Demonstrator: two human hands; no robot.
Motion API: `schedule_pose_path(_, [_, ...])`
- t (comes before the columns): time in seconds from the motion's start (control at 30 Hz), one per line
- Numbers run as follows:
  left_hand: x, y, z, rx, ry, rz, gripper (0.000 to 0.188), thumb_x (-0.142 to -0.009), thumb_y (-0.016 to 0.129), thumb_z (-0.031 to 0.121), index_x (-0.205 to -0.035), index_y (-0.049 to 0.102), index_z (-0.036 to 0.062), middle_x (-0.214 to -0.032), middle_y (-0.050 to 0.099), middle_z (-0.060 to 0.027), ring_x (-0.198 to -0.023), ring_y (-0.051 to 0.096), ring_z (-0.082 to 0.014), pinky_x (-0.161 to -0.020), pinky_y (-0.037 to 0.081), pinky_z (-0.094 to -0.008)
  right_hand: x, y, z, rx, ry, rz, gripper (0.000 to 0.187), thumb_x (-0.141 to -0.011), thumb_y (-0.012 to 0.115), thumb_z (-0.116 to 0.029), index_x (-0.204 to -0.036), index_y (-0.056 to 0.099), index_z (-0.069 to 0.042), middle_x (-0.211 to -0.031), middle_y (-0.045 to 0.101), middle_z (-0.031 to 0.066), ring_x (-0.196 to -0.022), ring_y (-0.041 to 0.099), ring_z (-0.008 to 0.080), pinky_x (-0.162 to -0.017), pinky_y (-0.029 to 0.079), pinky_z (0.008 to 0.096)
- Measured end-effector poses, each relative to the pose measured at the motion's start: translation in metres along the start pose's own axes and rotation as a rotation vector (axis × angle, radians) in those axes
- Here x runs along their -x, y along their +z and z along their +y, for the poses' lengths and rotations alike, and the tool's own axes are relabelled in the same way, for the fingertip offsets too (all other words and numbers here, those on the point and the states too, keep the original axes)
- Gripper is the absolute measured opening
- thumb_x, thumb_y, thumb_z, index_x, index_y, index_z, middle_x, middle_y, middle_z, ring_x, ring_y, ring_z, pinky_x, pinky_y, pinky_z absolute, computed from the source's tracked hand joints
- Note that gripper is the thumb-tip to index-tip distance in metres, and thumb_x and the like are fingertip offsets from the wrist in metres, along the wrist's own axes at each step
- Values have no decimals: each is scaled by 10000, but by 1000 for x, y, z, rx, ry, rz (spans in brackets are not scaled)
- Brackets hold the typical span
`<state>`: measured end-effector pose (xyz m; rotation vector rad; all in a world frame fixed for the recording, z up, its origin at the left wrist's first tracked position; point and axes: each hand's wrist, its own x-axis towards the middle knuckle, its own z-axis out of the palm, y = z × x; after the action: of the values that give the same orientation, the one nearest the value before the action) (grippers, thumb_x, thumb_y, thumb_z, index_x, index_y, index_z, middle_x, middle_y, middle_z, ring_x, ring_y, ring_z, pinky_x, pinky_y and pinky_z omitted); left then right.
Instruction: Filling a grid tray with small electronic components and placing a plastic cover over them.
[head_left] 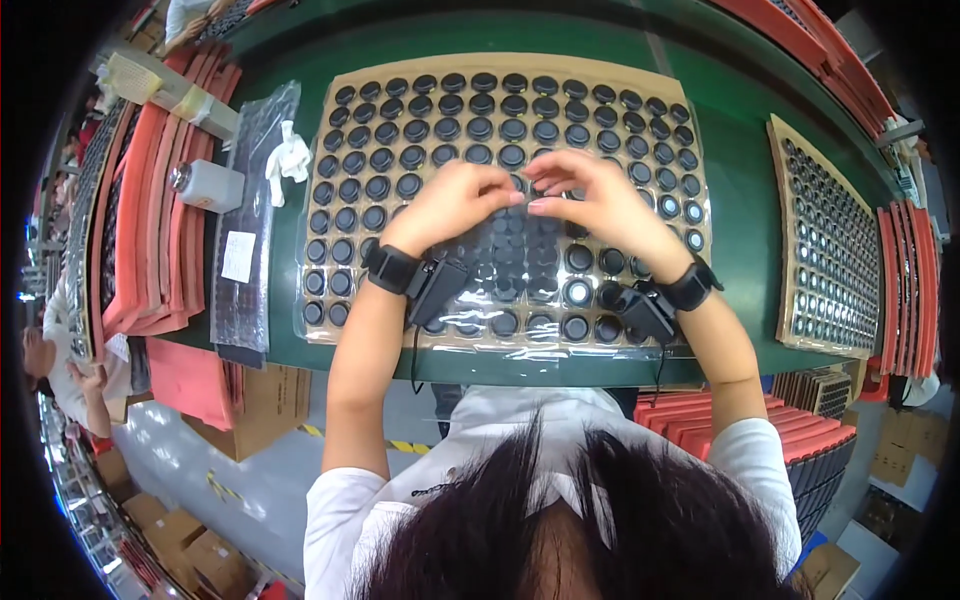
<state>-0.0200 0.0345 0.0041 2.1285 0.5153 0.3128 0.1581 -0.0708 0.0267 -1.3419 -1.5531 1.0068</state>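
A large tray (455, 79) with rows of round black caps lies before me on the green bench. My left hand (455, 203) is over its middle, thumb and index finger bent close together at the tips. What they pinch, if anything, is too small to make out. Facing it, my right hand (592, 198) is curved above the same caps. A gap shows between its thumb and fingers, and I see nothing held in it. Clear plastic (500, 345) shines along the tray's near edge, and the caps below my hands look dim.
On the left lie a bubble-wrap sheet (262, 140), a crumpled white cloth (289, 163), a white bottle (209, 186) and stacked red trays (165, 220). Another filled tray (828, 250) rests at right, beside more red trays (908, 290). A co-worker's hand (92, 385) shows far left.
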Motion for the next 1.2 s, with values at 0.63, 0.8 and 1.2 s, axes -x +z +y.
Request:
schedule_pose_path(0.63, [3, 6, 4, -71, 98, 92, 127, -782, 636, 122, -816, 613, 2, -651, 576, -72, -560, 519, -120, -532, 417, -239, 10, 11, 24, 82, 50, 224, 122, -762, 648, -4, -878, 613, 16, -794, 646, 36, -717, 612, 78, -658, 486, 189])
schedule_pose_path(0.8, [1, 6, 4, -46, 143, 108, 144, -780, 635, 152, -807, 614, 13, -591, 530, -77, -523, 476, -126, -503, 393, -252, 11, 8, 26, 137, 29, 208, 104, -770, 643, -13, -865, 608, 13, -797, 644, 36, -720, 612, 77, -657, 486, 188])
schedule_pose_path(1.2, [4, 3, -12, -80, 143, 112, 170, -790, 639, 177, -817, 622, 9, -578, 528, -65, -513, 456, -106, -493, 377, -246, 28, 0, 7, 420, -307, 235, 61, -733, 663, -34, -783, 633, -15, -891, 623, 39, -836, 578, 121, -741, 450, 241])
